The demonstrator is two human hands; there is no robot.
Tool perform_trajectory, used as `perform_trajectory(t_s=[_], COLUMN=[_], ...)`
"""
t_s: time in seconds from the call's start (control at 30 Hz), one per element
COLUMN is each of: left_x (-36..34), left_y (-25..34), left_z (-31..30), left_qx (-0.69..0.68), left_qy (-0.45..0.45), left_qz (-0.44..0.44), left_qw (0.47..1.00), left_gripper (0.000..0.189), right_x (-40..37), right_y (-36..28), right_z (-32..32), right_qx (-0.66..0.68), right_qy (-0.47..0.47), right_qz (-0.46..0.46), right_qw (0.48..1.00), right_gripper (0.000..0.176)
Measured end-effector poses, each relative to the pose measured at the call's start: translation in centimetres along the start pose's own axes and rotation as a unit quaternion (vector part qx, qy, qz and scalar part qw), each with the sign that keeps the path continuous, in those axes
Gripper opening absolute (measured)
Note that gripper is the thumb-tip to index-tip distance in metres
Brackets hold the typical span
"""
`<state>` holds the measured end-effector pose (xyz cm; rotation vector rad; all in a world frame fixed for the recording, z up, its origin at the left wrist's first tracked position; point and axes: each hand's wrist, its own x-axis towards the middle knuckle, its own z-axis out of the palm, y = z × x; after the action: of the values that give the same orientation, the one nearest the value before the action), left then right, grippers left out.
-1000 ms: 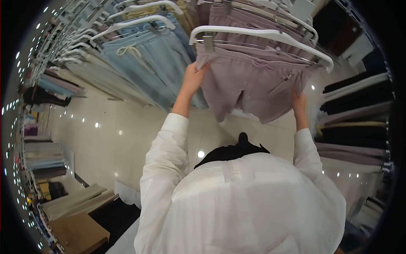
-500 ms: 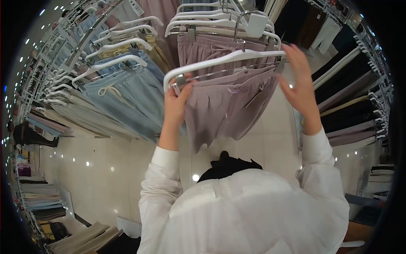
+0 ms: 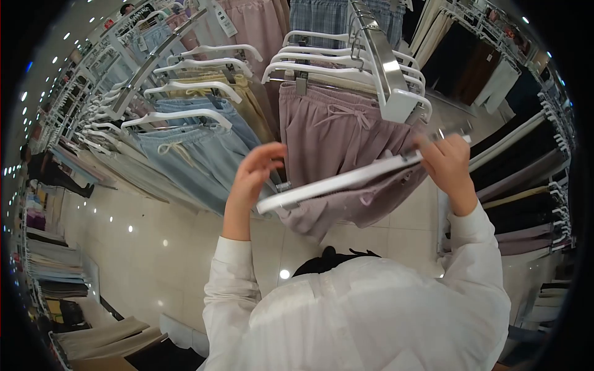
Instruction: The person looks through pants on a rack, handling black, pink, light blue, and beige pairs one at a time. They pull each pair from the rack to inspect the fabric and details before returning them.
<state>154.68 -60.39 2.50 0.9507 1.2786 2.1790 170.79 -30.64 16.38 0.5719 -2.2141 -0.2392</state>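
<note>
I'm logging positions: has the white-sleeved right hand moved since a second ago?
Yes: the right hand has moved rightward and closer to the white boxy rail end.

Bright, cool light fills the shop around me: small white lamps [image 3: 24, 96] pepper the far left edge, and their glints dot the glossy floor [image 3: 142, 229]. The metal bar [image 3: 378, 59] throws a hard shine. Blur smears the white hanger [image 3: 340, 184], the right hand [image 3: 450, 162] and the left hand [image 3: 249, 176], while the blue garment [image 3: 198, 166] looks fairly crisp. Outer racks [image 3: 554, 117] bend and soften toward black corners.
</note>
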Motion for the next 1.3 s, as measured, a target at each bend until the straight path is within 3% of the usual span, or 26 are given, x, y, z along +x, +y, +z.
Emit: perform_trajectory(t_s=[0.07, 0.1, 0.17, 0.2, 0.27, 0.3, 0.33, 0.43, 0.47, 0.5, 0.53, 0.63, 0.73, 0.77, 0.8, 0.87, 1.03, 1.07, 1.17, 1.3], left_x=[2.3, 3.5, 6.0, 7.1, 9.6, 10.6, 10.8, 10.0, 10.1, 10.0, 9.7, 9.2, 9.3, 9.6, 9.5, 9.7, 7.8, 7.3, 6.4, 5.1], left_y=[0.1, 0.2, 0.6, 0.9, 1.4, 1.6, 1.9, 3.0, 2.6, 2.1, 1.3, -1.0, -1.4, -1.8, -1.6, -0.7, 1.1, 1.2, 0.7, 1.5], left_z=[0.0, 0.1, 0.5, 0.6, 1.0, 2.1, 3.1, 6.7, 7.6, 8.4, 9.1, 10.1, 11.1, 10.8, 10.4, 9.1, 5.5, 5.2, 3.3, 2.5], left_qx=[0.185, 0.186, 0.324, 0.324, 0.432, 0.384, 0.381, 0.353, 0.350, 0.336, 0.314, 0.309, 0.375, 0.400, 0.396, 0.383, 0.308, 0.257, 0.128, 0.095], left_qy=[0.132, 0.130, 0.157, 0.153, 0.213, 0.244, 0.240, 0.047, 0.038, -0.071, -0.181, -0.308, -0.339, -0.337, -0.342, -0.319, -0.246, -0.218, -0.162, -0.173], left_qz=[-0.005, -0.007, 0.105, 0.101, 0.208, 0.254, 0.253, 0.189, 0.179, 0.114, 0.048, -0.043, -0.054, 0.008, 0.008, -0.078, -0.118, -0.106, -0.074, -0.048], left_qw=[0.974, 0.974, 0.927, 0.928, 0.851, 0.853, 0.856, 0.915, 0.919, 0.932, 0.931, 0.899, 0.861, 0.852, 0.852, 0.863, 0.912, 0.936, 0.976, 0.979], left_gripper=[0.044, 0.044, 0.044, 0.044, 0.041, 0.028, 0.028, 0.014, 0.014, 0.017, 0.020, 0.024, 0.019, 0.015, 0.015, 0.017, 0.014, 0.020, 0.064, 0.057], right_x=[-1.2, -2.0, -3.9, -4.8, -6.0, -6.6, -7.3, -8.9, -9.2, -9.5, -10.0, -9.7, -8.9, -8.8, -8.6, -8.0, -6.8, -6.5, -5.5, -4.1], right_y=[0.4, 0.9, 2.1, 2.5, 3.2, 3.5, 3.9, 4.1, 4.2, 4.0, 3.6, 3.3, 2.2, 2.1, 1.8, 1.4, 0.6, 0.4, -0.2, -1.3], right_z=[-0.3, -0.5, -0.6, -0.7, -1.3, -1.7, -2.0, -2.4, -2.3, -2.3, -2.1, -1.0, -0.1, 0.0, 0.2, 0.2, 1.3, 1.4, 1.4, 1.3], right_qx=[0.008, 0.015, 0.015, 0.016, 0.000, -0.015, -0.019, -0.028, -0.023, -0.018, -0.019, -0.020, -0.003, -0.010, -0.016, -0.020, -0.025, -0.025, -0.005, -0.012], right_qy=[-0.018, -0.038, -0.054, -0.071, -0.077, -0.083, -0.086, -0.102, -0.117, -0.136, -0.148, -0.151, -0.162, -0.166, -0.171, -0.181, -0.145, -0.149, -0.130, -0.095], right_qz=[0.010, 0.020, 0.048, 0.073, 0.104, 0.131, 0.136, 0.166, 0.165, 0.167, 0.182, 0.181, 0.175, 0.177, 0.178, 0.190, 0.201, 0.206, 0.208, 0.204], right_qw=[1.000, 0.999, 0.997, 0.995, 0.992, 0.988, 0.987, 0.981, 0.979, 0.976, 0.972, 0.972, 0.971, 0.970, 0.969, 0.965, 0.968, 0.967, 0.969, 0.974], right_gripper=[0.019, 0.019, 0.019, 0.019, 0.019, 0.019, 0.019, 0.018, 0.018, 0.017, 0.017, 0.017, 0.014, 0.013, 0.012, 0.018, 0.017, 0.017, 0.017, 0.018])
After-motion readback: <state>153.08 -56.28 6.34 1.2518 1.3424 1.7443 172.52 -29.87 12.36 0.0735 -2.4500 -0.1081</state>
